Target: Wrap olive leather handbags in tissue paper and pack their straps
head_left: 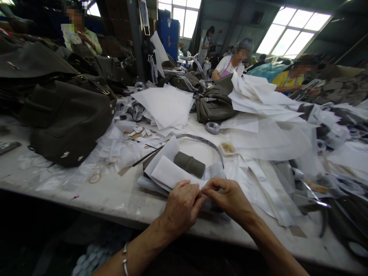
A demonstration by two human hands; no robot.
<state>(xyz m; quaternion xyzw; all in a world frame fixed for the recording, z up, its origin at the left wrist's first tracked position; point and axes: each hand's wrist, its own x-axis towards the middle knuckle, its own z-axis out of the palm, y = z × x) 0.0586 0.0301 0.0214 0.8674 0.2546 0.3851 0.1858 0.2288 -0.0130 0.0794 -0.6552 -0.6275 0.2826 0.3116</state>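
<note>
A dark olive handbag (148, 165) lies near the table's front edge, partly covered by folded white paper (166, 170). On the paper rests a small dark olive flap or pouch (189, 164) with a strap across its middle. The bag's wrapped handle (201, 138) arches behind it. My left hand (184, 203) lies with curled fingers over the paper's near edge. Beside it, my right hand (225, 193) pinches at the same edge, its fingertips touching those of my left hand. What sits between the fingertips is too small to make out.
Dark bags (71, 119) are heaped at the left. White paper sheets (163, 103) are stacked behind, with more at the right. A small tray (227, 148) stands right of the handle. A rubber band (94, 178) and plastic scraps lie at left. Several people work across the table.
</note>
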